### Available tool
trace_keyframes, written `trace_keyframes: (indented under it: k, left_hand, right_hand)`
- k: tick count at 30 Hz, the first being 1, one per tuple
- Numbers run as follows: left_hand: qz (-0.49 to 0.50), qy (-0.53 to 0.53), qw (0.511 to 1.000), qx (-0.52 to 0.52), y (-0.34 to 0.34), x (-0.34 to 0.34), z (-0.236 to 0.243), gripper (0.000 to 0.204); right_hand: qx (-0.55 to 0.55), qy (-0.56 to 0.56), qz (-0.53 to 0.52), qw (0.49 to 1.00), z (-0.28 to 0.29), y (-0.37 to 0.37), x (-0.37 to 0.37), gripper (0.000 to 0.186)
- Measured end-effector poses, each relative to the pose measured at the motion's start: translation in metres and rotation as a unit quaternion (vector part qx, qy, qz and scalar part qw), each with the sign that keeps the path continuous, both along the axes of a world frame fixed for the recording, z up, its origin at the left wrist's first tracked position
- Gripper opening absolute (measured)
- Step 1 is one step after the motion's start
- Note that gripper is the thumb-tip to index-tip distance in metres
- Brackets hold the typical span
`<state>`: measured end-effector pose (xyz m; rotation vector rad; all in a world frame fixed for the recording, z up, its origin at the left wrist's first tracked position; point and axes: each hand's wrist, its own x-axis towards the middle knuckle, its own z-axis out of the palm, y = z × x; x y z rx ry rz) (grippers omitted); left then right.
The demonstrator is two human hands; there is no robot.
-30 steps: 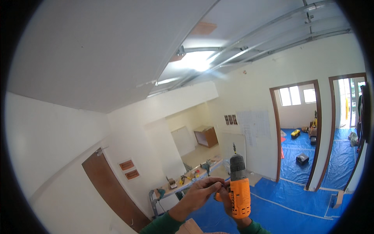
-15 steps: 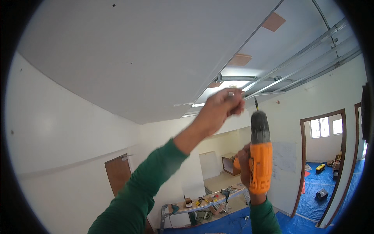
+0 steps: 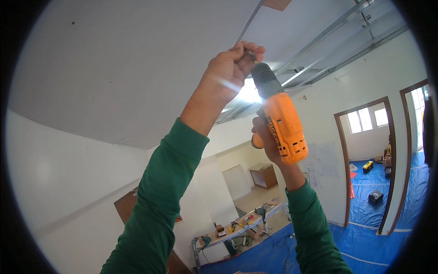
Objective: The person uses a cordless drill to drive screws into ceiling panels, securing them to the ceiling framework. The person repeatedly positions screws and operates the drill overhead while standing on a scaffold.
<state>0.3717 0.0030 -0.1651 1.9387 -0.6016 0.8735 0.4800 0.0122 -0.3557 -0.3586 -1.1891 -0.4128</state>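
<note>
My right hand (image 3: 268,139) grips an orange and black cordless drill (image 3: 286,125) by its handle, with the chuck aimed up at the ceiling. At the front of the chuck, the driver bit (image 3: 252,57) reaches in among the fingers of my left hand (image 3: 224,73). Those fingers are curled and pinched around the bit's tip; whatever small thing they hold there is hidden. Both hands are raised just below the edge of a grey-white ceiling board (image 3: 132,68). Green sleeves cover both forearms.
Metal ceiling framing (image 3: 328,36) runs along the open section at upper right. Below stands a long work platform (image 3: 242,228) strewn with tools. Blue sheeting (image 3: 269,251) covers the floor. To the right is a brown door frame (image 3: 388,150), with a toolbox (image 3: 376,196) beyond it.
The drill has risen and tilted leftward, bringing its bit to my left hand's fingers. My left hand has moved up to the board's edge. The view has shifted too.
</note>
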Motion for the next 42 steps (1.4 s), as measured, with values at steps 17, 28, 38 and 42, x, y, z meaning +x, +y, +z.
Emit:
trace_keyframes:
  k: [17, 28, 38, 42]
  left_hand:
    - [0.041, 0.025, 0.999, 0.021, 0.005, -0.012, 0.008, 0.024]
    - [0.099, 0.021, 0.990, 0.101, -0.041, 0.010, 0.054, 0.028]
    - [0.242, 0.016, 0.939, 0.242, -0.069, 0.019, 0.109, 0.036]
    - [0.266, 0.029, 0.940, 0.210, -0.081, 0.031, 0.104, 0.036]
  right_hand:
    - [0.057, -0.030, -0.066, 0.996, 0.008, 0.016, 0.001, 0.009]
    - [0.165, -0.002, -0.223, 0.961, 0.061, -0.014, 0.021, 0.014]
    - [0.167, -0.003, 0.014, 0.986, 0.103, -0.056, 0.031, 0.021]
    - [0.181, -0.012, 0.036, 0.983, 0.103, -0.058, 0.042, 0.018]
